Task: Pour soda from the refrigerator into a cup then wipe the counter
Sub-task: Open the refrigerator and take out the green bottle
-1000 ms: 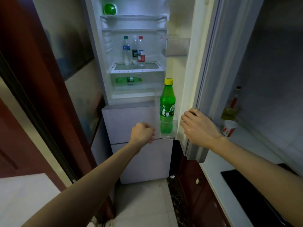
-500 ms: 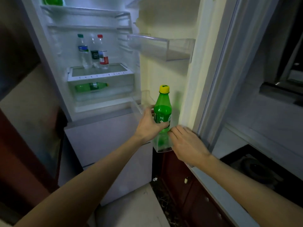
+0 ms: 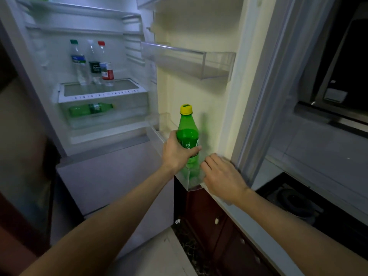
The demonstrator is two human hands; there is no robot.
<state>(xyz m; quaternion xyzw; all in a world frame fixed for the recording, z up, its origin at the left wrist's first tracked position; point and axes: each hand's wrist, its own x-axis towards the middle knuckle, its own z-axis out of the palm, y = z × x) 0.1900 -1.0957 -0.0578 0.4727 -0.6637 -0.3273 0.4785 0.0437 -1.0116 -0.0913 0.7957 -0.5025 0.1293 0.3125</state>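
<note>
The left hand [image 3: 177, 154], empty a second ago, is now gripping the bottle [image 3: 187, 134] standing in the door bin [image 3: 191, 185], readying its lift-out, while the blurred right hand [image 3: 221, 176] is seemingly resting loose-fingered beside it.

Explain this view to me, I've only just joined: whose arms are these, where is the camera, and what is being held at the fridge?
There is no machine: these are a person's two bare arms. The one picture comes from a wide-angle camera worn on the head, looking forward and down. The refrigerator stands open. The left hand has its grip round the middle of an upright, yellow-capped green soda bottle whose base sits in the lower door bin. The right hand rests at that bin's corner; whether it grips anything is too blurred to tell. Inside, three clear bottles stand on a shelf and another green bottle lies in the drawer below. At lower right runs a counter with a dark cooktop.
</note>
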